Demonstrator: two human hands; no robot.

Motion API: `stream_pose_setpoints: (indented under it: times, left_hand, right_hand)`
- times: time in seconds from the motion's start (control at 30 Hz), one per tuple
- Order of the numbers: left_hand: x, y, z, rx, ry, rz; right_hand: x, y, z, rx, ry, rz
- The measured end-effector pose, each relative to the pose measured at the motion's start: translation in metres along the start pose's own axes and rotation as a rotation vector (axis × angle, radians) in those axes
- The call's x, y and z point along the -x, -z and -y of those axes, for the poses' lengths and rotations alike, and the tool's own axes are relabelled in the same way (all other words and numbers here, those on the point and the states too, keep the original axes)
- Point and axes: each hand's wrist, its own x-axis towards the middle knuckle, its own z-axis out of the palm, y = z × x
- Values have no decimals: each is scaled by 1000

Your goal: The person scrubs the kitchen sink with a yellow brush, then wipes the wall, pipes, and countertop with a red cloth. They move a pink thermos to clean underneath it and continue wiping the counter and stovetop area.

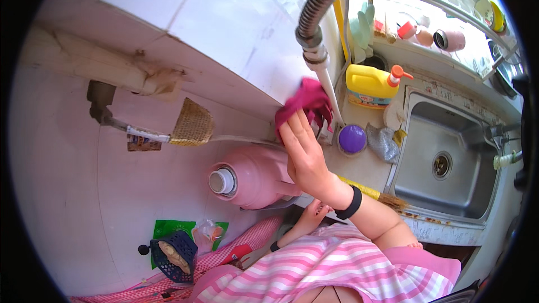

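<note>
A crumpled magenta cloth [309,103] is under the fingers of my right hand [309,155], against the lower edge of the white tiled wall [236,42]. The cloth looks blurred at its upper edge. Beside that hand stands a pink thermos flask [257,168] with a white stopper [222,181]. My left hand [310,218] is lower down, close to my striped top, its fingers curled near the counter's front edge. Whether it holds anything cannot be made out. A white pipe [330,88] runs down just right of the cloth.
A corrugated metal hose [324,4] hangs above. Rightward are a yellow pump bottle [372,86], a purple-lidded jar [352,139], a yellow-handled brush [362,188] and a steel sink [421,151]. A navy plastic basket [174,256] hangs at lower left.
</note>
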Motion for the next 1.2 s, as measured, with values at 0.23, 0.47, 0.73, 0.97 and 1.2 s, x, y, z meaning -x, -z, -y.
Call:
stream_pose_setpoints:
  times: [0.23,0.47,0.73,0.97,1.2]
  left_hand:
    - [1,3,-7,71,-43,35]
    - [-5,3,-1,35,-71,76]
    - [-10,5,-1,29,-42,126]
    - [-12,12,11,-10,-18,105]
    - [-13,8,23,64,-25,106]
  right_hand:
    - [-51,-1,3,-61,157,27]
    - [-31,9,7,80,43,61]
    - [-75,-2,5,85,60,35]
    - [-57,15,32,-214,-180,115]
    - [-81,-6,3,-198,-192,71]
